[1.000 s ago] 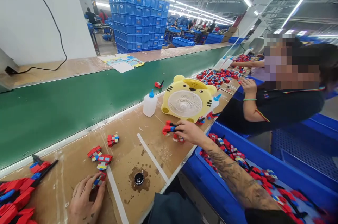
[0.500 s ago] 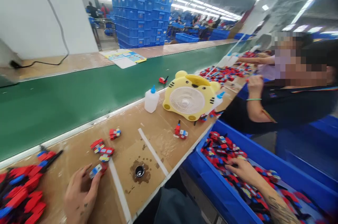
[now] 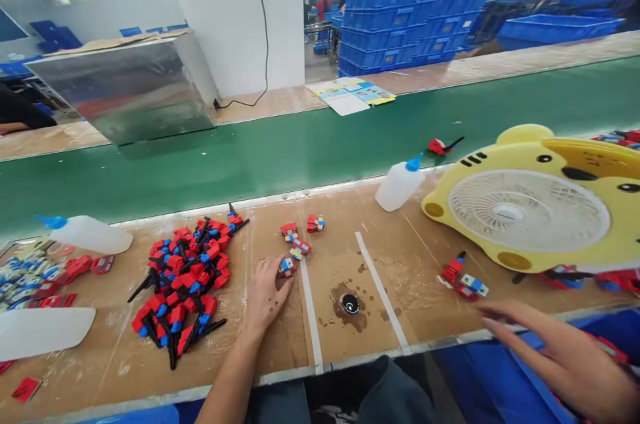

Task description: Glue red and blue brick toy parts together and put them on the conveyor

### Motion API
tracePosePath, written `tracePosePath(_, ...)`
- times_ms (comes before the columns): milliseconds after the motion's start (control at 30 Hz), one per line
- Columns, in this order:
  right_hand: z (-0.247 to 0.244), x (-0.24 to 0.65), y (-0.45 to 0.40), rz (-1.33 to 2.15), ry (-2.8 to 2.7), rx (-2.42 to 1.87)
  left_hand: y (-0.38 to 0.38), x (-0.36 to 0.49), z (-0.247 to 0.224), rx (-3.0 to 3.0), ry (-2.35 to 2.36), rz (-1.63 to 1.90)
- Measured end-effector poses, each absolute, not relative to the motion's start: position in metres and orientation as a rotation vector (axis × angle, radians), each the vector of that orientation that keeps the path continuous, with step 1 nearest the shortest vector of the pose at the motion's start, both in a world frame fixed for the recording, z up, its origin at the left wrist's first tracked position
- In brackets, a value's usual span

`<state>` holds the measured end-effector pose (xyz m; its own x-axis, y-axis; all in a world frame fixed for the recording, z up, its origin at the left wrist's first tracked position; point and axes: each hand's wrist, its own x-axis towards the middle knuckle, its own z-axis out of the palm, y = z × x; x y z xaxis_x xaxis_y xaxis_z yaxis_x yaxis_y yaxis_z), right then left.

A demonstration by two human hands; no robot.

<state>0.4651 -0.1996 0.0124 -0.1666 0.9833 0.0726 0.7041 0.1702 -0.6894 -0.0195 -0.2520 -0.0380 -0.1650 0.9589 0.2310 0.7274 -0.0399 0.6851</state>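
My left hand [image 3: 265, 294] rests on the cardboard-covered bench, thumb and index finger around a small red, white and blue plastic toy part [image 3: 287, 268]. Just beyond it lie similar parts, one red and yellow [image 3: 300, 249] and another red and white [image 3: 315, 223]. My right hand [image 3: 560, 351], slightly blurred, is over the bench's front edge with its fingers stretched out and nothing visible in them. Close to its fingertips sits a pair of toy parts [image 3: 465, 283], one with a black tip. Left of my left hand is a pile of red, blue and black toy parts [image 3: 190, 277].
A white squeeze bottle [image 3: 399, 185] and a yellow animal-faced fan [image 3: 530, 201] stand to the right. Another bottle [image 3: 93, 235] lies at left. A black round hole or cup [image 3: 350, 304] sits in the bench. The green belt [image 3: 280, 151] runs behind. A blue bin [image 3: 493, 371] is below right.
The view has swung left. My right hand has come up out of the blue bin of toy parts to the bench edge. My left hand stays at the same small part.
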Motion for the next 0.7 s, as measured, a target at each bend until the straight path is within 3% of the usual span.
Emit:
tracePosePath(167, 0.051, 0.306, -0.176, 1.008, -2.363, -1.057, -0.257, -0.018, -0.018, 1.767, 1.959, 1.051)
tracePosePath(333, 0.058, 0.202, -0.173, 1.485, -2.197, -0.728, -0.276, -0.004, 0.016, 1.569, 1.686, 1.197)
tracePosePath(500, 0.037, 0.167, -0.18, 2.151, -1.58, -0.433, -0.286, 0.018, 0.034, 1.532, 1.684, 1.299)
tracePosePath(700, 0.027, 0.193, -0.181, 2.35, -1.06, -0.419, -0.322, -0.027, 0.035, 1.837, 1.997, 1.17)
